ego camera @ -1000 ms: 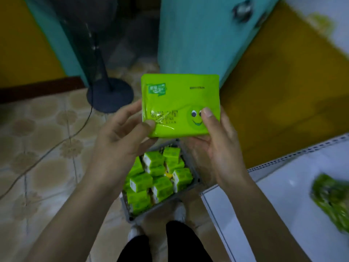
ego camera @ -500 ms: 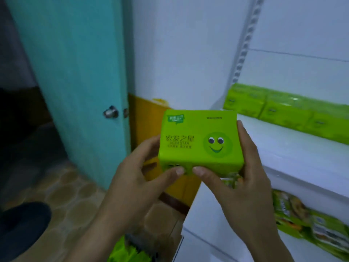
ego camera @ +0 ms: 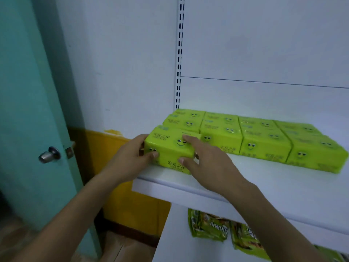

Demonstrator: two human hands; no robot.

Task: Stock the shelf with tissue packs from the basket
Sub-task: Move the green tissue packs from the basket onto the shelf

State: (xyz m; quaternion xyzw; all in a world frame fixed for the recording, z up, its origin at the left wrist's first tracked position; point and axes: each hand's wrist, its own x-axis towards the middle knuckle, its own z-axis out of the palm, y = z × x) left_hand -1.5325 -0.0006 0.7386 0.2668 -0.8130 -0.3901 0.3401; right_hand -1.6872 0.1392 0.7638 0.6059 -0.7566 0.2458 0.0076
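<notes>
Tissue pack at the near left corner of the shelf, both hands on it

Tissue pack (ego camera: 170,150): lime green, printed smiling face on the top and on the front. It sits on the white shelf (ego camera: 264,186), at the 9 o'clock end of the front row, close to the front lip.

Left hand (ego camera: 132,156): wrapped round the pack's 9 o'clock end. Thumb lies across the front face and the fingers curl behind the end; it grips.

Right hand (ego camera: 204,163): index finger stretched over the top, thumb pressed on the front face, so the two pinch the front upper edge. The remaining fingers reach past the 3 o'clock end; I cannot tell how they lie.

Stocked packs (ego camera: 264,144): same green, rows running toward 3 o'clock and back toward 12. The nearest is just beside the held pack; I cannot tell if they touch.

Slotted upright (ego camera: 179,53): rises at 12 o'clock from the back row.

Lower level, 6 o'clock: green snack packets (ego camera: 207,227), lying flat.

At 9 o'clock of the shelf: teal door (ego camera: 28,110) with a metal knob (ego camera: 49,155). Between door and shelf, a yellow wall band (ego camera: 117,195) under white wall.
</notes>
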